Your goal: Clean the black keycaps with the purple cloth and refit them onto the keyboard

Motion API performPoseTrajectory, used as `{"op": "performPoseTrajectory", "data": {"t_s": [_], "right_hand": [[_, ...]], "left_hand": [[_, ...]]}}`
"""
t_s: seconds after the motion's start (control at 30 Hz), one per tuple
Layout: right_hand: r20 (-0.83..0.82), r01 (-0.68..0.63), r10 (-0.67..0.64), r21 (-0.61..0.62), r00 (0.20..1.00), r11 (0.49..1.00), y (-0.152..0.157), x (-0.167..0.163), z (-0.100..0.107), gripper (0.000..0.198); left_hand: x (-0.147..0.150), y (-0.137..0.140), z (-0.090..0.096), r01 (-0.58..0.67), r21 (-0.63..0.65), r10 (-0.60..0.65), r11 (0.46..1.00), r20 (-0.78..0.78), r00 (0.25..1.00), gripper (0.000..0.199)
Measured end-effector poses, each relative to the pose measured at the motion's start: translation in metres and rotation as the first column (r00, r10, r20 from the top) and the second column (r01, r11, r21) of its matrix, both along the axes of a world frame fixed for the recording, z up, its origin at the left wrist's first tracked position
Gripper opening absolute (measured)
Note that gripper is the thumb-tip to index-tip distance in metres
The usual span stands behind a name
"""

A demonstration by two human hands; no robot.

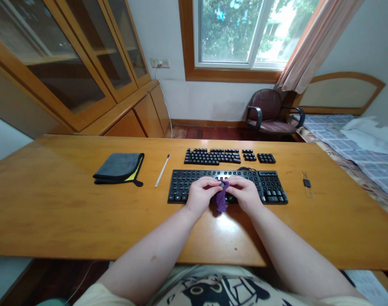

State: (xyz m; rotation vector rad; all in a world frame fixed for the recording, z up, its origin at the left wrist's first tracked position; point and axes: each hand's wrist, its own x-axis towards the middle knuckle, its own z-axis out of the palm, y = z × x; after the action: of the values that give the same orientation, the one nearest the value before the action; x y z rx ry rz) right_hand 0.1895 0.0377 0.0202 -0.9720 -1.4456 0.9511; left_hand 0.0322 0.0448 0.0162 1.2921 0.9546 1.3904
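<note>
My left hand [201, 192] and my right hand [245, 191] meet over the front middle of a black keyboard [181, 187]. Between their pinched fingertips is a small purple cloth [221, 203], its loose end hanging down past the keyboard's front edge. A small dark piece, perhaps a keycap, shows at the top of the cloth, though the fingers cover most of it. Many keys on the keyboard look stripped of their caps. Behind it, loose black keycaps [213, 156] lie in rows, grouped like a keyboard layout.
Left of the keyboard are a thin white brush [162, 171] and a folded grey cloth [117, 166] with yellow lining. To the right lies a wire keycap puller [306, 182] with a black grip. Beyond the wooden desk [69, 221] stand a chair [270, 110] and a bed.
</note>
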Motion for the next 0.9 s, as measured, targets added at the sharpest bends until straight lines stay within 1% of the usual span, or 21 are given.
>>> {"op": "performPoseTrajectory", "data": {"t_s": [0.17,0.37,0.53,0.63,0.73,0.8,0.9], "right_hand": [[-0.011,-0.014,0.014,0.000,1.000,1.000,-0.0014,-0.0002,0.0033,0.006],[-0.022,0.031,-0.031,-0.006,0.999,1.000,-0.0024,0.0002,0.0027,0.003],[-0.027,0.089,-0.091,-0.073,0.995,0.993,-0.0028,0.0001,0.0026,0.003],[-0.041,0.093,-0.098,-0.117,0.994,0.989,-0.0034,-0.0016,0.0027,0.004],[-0.054,0.089,-0.095,-0.117,0.994,0.989,-0.0044,-0.0045,0.0037,0.004],[-0.072,0.064,-0.073,-0.121,0.995,0.991,-0.0052,-0.0059,0.0051,0.004],[-0.126,0.039,-0.058,-0.150,0.990,0.988,-0.0054,-0.0065,0.0069,0.010]], "left_hand": [[-0.0003,0.0001,-0.0013,0.022,-0.019,-0.022,1.000,0.015,1.000,0.008],[-0.0001,-0.0003,0.0009,0.033,-0.035,-0.032,0.999,0.030,0.999,0.009],[0.0011,-0.0002,0.0014,0.023,-0.039,-0.022,0.999,0.012,1.000,0.008],[0.0034,-0.0003,-0.0002,0.046,-0.068,-0.041,0.997,0.070,0.997,0.018],[0.0057,-0.0012,0.0009,0.096,-0.121,-0.075,0.988,0.171,0.982,0.028],[0.0058,-0.0015,0.0036,0.110,-0.151,-0.079,0.982,0.201,0.976,0.027],[0.0034,-0.0001,0.0079,0.112,-0.185,-0.074,0.976,0.198,0.977,0.023]]}}
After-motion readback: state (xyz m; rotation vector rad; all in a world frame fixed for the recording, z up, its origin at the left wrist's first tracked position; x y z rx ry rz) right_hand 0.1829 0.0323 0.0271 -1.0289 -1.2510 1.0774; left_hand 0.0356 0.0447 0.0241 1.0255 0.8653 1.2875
